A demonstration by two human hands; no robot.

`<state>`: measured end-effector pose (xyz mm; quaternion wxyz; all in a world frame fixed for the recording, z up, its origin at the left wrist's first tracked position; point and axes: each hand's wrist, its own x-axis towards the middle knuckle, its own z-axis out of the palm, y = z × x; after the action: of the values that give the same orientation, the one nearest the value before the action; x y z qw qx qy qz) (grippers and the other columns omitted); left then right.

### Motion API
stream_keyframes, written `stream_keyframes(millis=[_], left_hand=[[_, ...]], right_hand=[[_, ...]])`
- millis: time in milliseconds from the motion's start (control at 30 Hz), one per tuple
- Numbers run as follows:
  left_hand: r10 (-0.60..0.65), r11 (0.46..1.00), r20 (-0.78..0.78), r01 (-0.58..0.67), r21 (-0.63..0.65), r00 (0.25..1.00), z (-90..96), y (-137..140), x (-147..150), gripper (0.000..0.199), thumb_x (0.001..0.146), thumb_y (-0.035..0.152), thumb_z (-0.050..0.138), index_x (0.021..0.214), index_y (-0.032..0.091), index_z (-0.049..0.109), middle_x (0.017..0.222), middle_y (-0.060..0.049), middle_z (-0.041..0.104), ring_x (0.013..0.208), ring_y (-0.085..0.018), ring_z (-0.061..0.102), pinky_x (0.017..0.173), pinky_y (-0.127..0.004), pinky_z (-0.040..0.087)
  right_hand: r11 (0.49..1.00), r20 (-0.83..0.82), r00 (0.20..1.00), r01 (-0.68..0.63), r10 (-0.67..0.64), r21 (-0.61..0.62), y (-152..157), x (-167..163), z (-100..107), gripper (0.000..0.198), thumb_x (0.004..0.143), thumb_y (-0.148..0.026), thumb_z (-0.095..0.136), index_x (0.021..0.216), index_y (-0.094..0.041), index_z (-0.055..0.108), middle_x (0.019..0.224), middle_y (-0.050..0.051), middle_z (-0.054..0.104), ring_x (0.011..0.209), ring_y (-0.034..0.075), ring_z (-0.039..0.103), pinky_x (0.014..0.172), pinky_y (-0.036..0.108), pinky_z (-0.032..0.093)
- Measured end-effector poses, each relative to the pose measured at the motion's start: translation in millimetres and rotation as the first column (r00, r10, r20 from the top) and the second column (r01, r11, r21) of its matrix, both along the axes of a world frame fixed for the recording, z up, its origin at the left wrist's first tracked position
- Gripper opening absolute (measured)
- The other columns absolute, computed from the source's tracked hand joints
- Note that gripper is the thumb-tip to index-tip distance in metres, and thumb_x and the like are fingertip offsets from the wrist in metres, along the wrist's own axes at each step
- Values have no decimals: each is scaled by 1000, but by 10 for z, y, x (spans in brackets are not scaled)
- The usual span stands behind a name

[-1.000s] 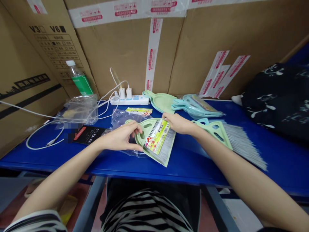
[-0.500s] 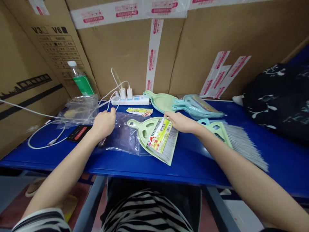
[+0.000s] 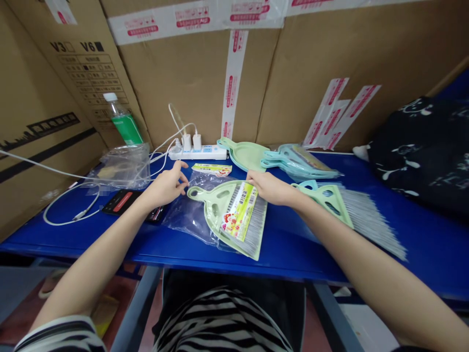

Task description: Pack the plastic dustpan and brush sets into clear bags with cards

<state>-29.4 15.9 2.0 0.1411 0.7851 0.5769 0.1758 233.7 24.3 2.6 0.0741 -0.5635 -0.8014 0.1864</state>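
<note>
A pale green dustpan [image 3: 211,208] lies tilted in front of me, with a matching brush [image 3: 253,231] nested in it and a printed yellow card [image 3: 240,210] across the bristles. My right hand [image 3: 269,187] pinches the set at its far right edge. Close to the handle's tip is my left hand [image 3: 168,185], fingers apart and holding nothing. Partly under the dustpan spreads a clear plastic bag [image 3: 186,225]. Another printed card [image 3: 211,169] rests just behind the bag.
More dustpans, green [image 3: 249,154] and wrapped blue [image 3: 296,164], lie at the back. Loose brushes [image 3: 370,215] are on the right. A power strip [image 3: 208,152], a bottle [image 3: 126,126], a crumpled bag [image 3: 119,166] and a phone [image 3: 119,202] stand or lie left. Cardboard walls the table.
My left hand has let go of the clear bag and its fingers have spread by the handle. The dustpan set has shifted slightly left and toward me in my right hand.
</note>
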Motion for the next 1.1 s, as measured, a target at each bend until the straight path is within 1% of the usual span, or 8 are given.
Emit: stream_keyframes(millis=[133, 267, 367, 467, 600, 767, 967, 1100], left_hand=[[-42, 999, -13, 43, 16, 999, -16, -3, 3, 42, 78, 20, 48, 119, 17, 40, 84, -4, 71, 63, -15, 65, 62, -26, 48], [-42, 999, -63, 41, -15, 997, -16, -7, 11, 42, 78, 20, 50, 119, 16, 42, 83, -5, 71, 62, -15, 64, 61, -26, 48], [-30, 999, -71, 29, -19, 997, -8, -15, 25, 39, 78, 18, 48, 117, 15, 43, 82, -4, 70, 62, -14, 64, 61, -27, 48], [-18, 999, -52, 16, -42, 998, 1, -26, 39, 38, 79, 15, 46, 117, 15, 44, 82, -3, 69, 59, -13, 64, 61, -26, 48], [-1, 999, -82, -2, -37, 997, 0, -33, 45, 38, 78, 10, 43, 115, 15, 44, 79, -1, 67, 56, -12, 63, 59, -25, 47], [2, 1000, -182, 3, 30, 983, -15, -21, 27, 39, 78, 7, 43, 115, 16, 44, 78, -1, 67, 60, -14, 64, 60, -25, 46], [62, 993, -320, -28, 111, 945, -12, -16, 32, 41, 77, 8, 44, 116, 16, 46, 84, -5, 69, 79, -21, 67, 72, -30, 48], [101, 988, -346, -54, 143, 933, -4, -21, 28, 42, 76, 8, 41, 116, 18, 47, 86, -5, 70, 79, -22, 68, 71, -31, 49]], right_hand=[[999, -8, 1000, -29, 29, 26, 27, -24, -77, 17, 89, -14, 40, 75, -23, 41, 81, 7, 63, 76, 19, 58, 65, 26, 41], [997, -46, 998, -49, 52, 67, 73, -15, -153, 19, 90, -15, 36, 75, -23, 44, 81, 6, 64, 77, 19, 59, 69, 27, 43], [996, -97, 992, -70, 75, 58, 79, -2, -146, 20, 90, -14, 36, 74, -22, 45, 82, 4, 63, 80, 18, 59, 73, 27, 44], [996, -178, 984, -13, -2, -84, 49, 9, -90, 18, 91, -15, 38, 77, -22, 46, 78, 1, 61, 68, 15, 57, 63, 25, 45], [944, -313, 939, 33, -142, -329, 9, 31, -30, 14, 94, -20, 40, 81, -21, 47, 69, -3, 53, 49, 9, 46, 46, 21, 41], [912, -427, 888, -21, -171, -411, 48, 73, -54, 16, 94, -19, 46, 79, -19, 52, 68, -2, 54, 51, 7, 43, 42, 17, 36], [851, -525, 797, -26, -299, -525, 89, 120, -76, 17, 93, -20, 50, 76, -18, 53, 76, 1, 63, 69, 10, 61, 56, 18, 51], [788, -574, 729, -77, -374, -611, 122, 144, -101, 16, 95, -21, 50, 79, -19, 51, 77, 2, 67, 72, 12, 67, 69, 25, 57]])
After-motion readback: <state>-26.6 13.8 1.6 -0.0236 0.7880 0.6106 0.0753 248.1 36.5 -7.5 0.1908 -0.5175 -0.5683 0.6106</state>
